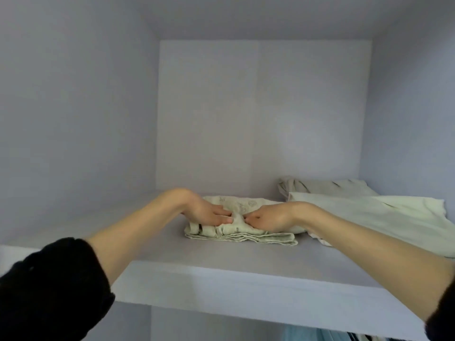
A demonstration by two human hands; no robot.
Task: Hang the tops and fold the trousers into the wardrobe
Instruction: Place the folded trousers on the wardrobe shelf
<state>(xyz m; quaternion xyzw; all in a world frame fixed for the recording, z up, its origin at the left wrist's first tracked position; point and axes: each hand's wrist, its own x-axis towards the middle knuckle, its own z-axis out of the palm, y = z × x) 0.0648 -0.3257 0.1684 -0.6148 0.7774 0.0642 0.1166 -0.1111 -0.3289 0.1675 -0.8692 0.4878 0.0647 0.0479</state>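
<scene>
We're on the stow step: small folded pale-green patterned trousers (240,233) sit mid-way along the lavender wardrobe shelf (221,274). Left hand (209,214) presses flat, fingers straight; right hand (268,219) pinches a fabric ridge. Cream folded garments (369,207) lie just right. Next, we judge: smooth, release, withdraw.

Two bare forearms end in the left hand (209,212) and right hand (268,219). A black, thick, soft-looking left sleeve (49,289) sits pushed up at 8 o'clock; a black right sleeve (443,313) edge shows at 4 o'clock.
</scene>
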